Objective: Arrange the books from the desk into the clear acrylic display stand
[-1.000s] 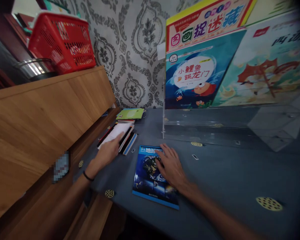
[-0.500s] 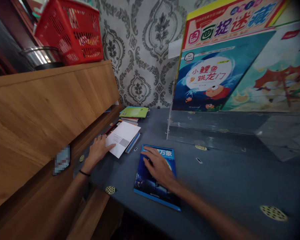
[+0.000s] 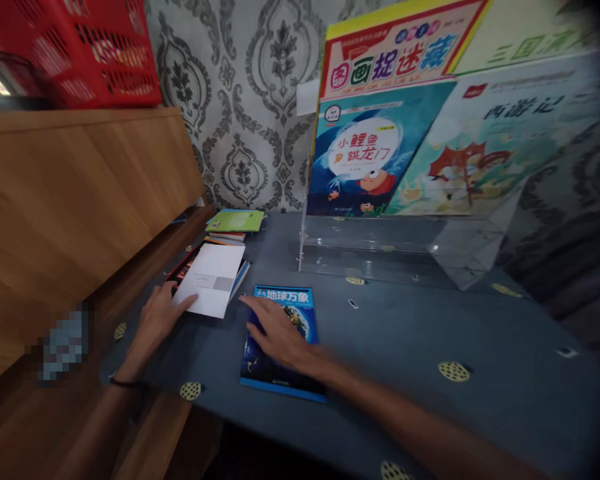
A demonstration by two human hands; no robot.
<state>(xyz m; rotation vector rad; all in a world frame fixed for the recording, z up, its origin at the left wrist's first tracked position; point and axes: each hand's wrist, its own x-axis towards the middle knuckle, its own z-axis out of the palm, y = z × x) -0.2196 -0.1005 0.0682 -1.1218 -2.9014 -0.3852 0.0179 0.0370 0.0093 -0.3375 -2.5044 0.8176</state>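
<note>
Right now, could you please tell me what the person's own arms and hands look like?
The left hand and right hand wear no gloves. A thin, dark band circles the left wrist; none shows on the right. Both forearms, partly blurred, show no sleeves within view.

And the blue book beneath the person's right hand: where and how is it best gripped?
Probably by the near edge of the blue book, coming from the near side, pinched top and bottom. It lies flat on the table with that edge uncovered, while the right hand covers part of its middle.
</note>
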